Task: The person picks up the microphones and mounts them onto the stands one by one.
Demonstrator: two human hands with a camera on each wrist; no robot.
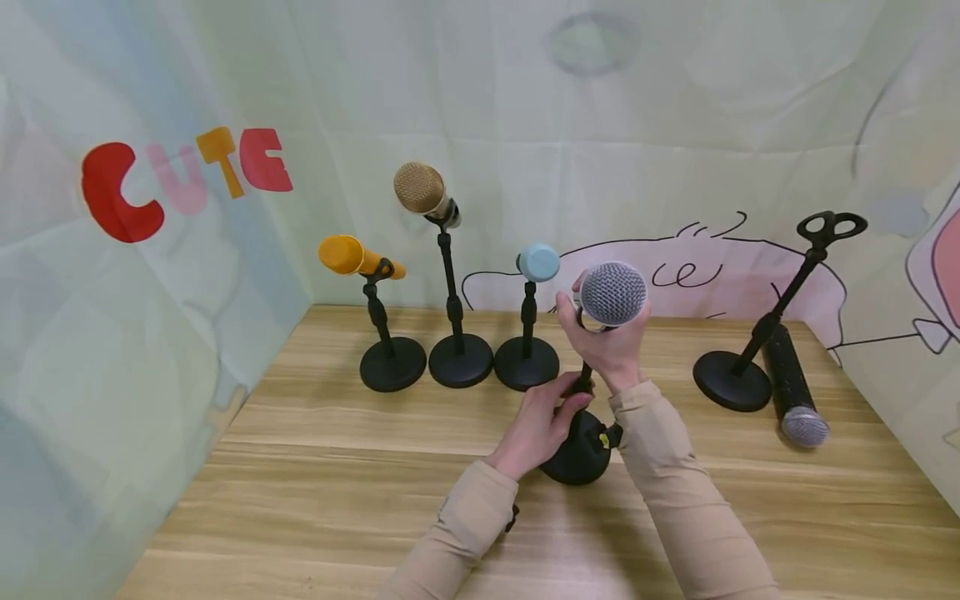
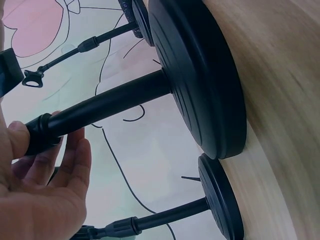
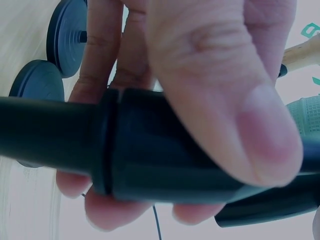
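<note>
While its rounded head shows silver mesh, the held microphone (image 1: 613, 293) is at the top of a black, round-based stand (image 1: 576, 461). The right hand (image 1: 617, 350) grips it just below the mesh; the left hand (image 1: 534, 429) curls thumb and fingers around the stand's collar (image 3: 145, 160). Four more microphones show — another silver-headed one (image 1: 793, 383), an orange one (image 1: 348, 256), a gold one (image 1: 420, 189), a blue one (image 1: 538, 263) — and four more stands (image 1: 461, 362).

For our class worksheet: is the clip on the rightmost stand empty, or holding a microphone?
Empty. The clip shows two open loops with nothing in them, and a black microphone lies beside the stand's base.
</note>
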